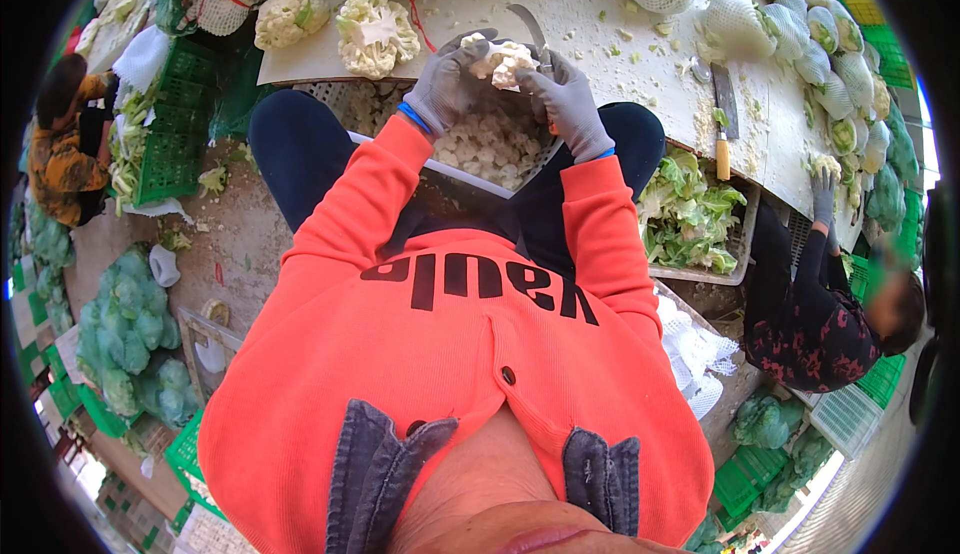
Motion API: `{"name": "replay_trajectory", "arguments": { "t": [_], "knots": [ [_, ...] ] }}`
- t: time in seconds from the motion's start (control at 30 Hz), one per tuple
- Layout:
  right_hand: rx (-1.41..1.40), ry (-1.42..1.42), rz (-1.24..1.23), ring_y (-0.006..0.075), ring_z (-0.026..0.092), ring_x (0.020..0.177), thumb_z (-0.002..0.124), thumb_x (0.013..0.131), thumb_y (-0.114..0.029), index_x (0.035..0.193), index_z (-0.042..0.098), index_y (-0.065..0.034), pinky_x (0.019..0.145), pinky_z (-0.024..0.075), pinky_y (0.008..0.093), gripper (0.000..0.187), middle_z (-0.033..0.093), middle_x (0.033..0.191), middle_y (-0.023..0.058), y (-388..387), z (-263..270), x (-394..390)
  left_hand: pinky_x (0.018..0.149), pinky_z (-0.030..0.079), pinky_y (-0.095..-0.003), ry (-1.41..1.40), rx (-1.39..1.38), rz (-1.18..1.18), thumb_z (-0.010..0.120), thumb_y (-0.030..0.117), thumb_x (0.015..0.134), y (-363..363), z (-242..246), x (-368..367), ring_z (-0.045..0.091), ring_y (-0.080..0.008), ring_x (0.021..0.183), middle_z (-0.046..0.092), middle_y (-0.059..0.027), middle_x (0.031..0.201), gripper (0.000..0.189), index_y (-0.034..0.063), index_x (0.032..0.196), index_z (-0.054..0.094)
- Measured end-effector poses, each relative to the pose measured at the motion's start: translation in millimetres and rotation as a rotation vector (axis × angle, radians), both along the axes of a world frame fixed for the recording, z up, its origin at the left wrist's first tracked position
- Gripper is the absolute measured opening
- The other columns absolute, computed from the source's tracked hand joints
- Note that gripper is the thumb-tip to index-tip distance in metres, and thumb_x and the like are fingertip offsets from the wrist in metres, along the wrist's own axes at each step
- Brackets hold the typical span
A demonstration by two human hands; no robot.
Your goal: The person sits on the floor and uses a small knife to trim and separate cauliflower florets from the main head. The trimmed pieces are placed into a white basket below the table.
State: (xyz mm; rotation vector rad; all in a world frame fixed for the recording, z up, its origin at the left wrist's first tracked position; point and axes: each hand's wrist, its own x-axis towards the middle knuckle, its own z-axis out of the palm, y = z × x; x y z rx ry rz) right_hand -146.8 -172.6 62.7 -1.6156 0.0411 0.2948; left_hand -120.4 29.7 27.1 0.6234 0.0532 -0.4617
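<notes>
My left hand (pixel 448 85), in a grey glove, is closed on one side of a piece of cauliflower (pixel 504 63). My right hand (pixel 562 96), gloved too, holds a knife with a curved blade (pixel 531 27), and its fingers touch the cauliflower's other side. The blade points up and away from me. Beneath both hands a white crate (pixel 469 175) between my knees holds many small florets (pixel 487 145). On the table (pixel 465 18), left of my hands, lie a cut cauliflower head (pixel 376 33) and a whole one (pixel 291 17).
A wide knife (pixel 724 100) and one with a wooden handle (pixel 722 156) lie at the table's right. Net-wrapped cauliflowers (pixel 791 29) are piled beyond. A crate of leaves (pixel 694 216) stands right of my knee. Co-workers sit at far right (pixel 817 321) and far left (pixel 67 149).
</notes>
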Motion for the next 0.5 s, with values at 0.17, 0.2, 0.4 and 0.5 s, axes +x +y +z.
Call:
{"name": "replay_trajectory", "arguments": {
  "t": [0.17, 0.2, 0.4, 0.5],
  "knots": [
    [0.215, 0.061, 0.037, 0.0029, 0.046, 0.050, 0.069, 0.095, -0.019, 0.131, 0.059, -0.0039, 0.045, 0.0341, 0.0213, 0.040, 0.062, 0.082, -0.0020, 0, 7, -3, 0.096, 0.056, -0.0388, -0.039, 0.023, 0.013, 0.063, 0.019, 0.099, 0, -9, 2, 0.064, -0.0254, 0.112, 0.063, -0.0161, 0.125, 0.041, 0.0009, 0.135, 0.054],
    [0.256, 0.080, 0.021, 0.0034, 0.046, 0.049, 0.069, 0.096, -0.019, 0.132, 0.058, -0.0041, 0.044, 0.0341, 0.0215, 0.040, 0.062, 0.081, -0.0019, 1, 9, -7, 0.095, 0.056, -0.0380, -0.041, -0.007, 0.077, 0.064, 0.021, 0.099, -2, -15, 3, 0.064, -0.0249, 0.112, 0.063, -0.0159, 0.125, 0.042, 0.0015, 0.135, 0.054],
    [0.302, 0.045, -0.107, 0.0057, 0.050, 0.045, 0.067, 0.097, -0.020, 0.130, 0.059, -0.0053, 0.040, 0.0357, 0.0228, 0.037, 0.068, 0.085, 0.0024, 8, 11, -10, 0.084, 0.060, -0.0362, -0.104, 0.277, 0.215, 0.070, 0.030, 0.096, 10, -39, 7, 0.069, -0.0248, 0.096, 0.069, -0.0143, 0.110, 0.040, 0.0046, 0.126, 0.063],
    [0.079, -0.115, -0.186, 0.0054, 0.058, 0.059, 0.065, 0.099, -0.018, 0.130, 0.061, -0.0048, 0.052, 0.0454, 0.0228, 0.034, 0.071, 0.089, 0.0030, 18, -1, -6, 0.077, 0.060, -0.0335, 0.047, 0.077, -0.171, 0.071, 0.031, 0.095, 14, -29, 1, 0.071, -0.0217, 0.090, 0.070, -0.0136, 0.106, 0.040, 0.0039, 0.125, 0.065]
  ]
}}
